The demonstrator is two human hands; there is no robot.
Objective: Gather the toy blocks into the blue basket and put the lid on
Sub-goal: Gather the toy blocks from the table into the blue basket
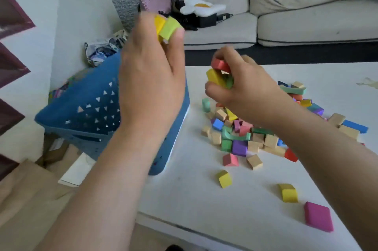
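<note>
Gripped a yellow block [159, 23] and a lime block [169, 29] between the curled fingertips and thumb of the left hand [151, 70], raised in front of the blue basket [81, 105]. Clutched a red block [220, 64], a second yellow block [214, 77] and a green piece [229, 81] in the right hand [243, 91], with fingers curled round all three, just above the pile of blocks [243, 138]. Found the basket at the left edge of the white bench [200, 210], tilted, its side pierced with small triangular holes; could not tell what it rested on. Glimpsed a few coloured blocks inside near its far rim. Saw the pile heaped on the bench to the right of the basket, in plain wood, green, purple, blue, red and pink. Noted a loose yellow block [224, 178], a yellow wedge [288, 193] and a pink block [318, 219] lying apart, nearer the front of the bench. Made out a pale sofa [306, 26] beyond the bench, with a fried-egg cushion [201, 7] on its seat.
</note>
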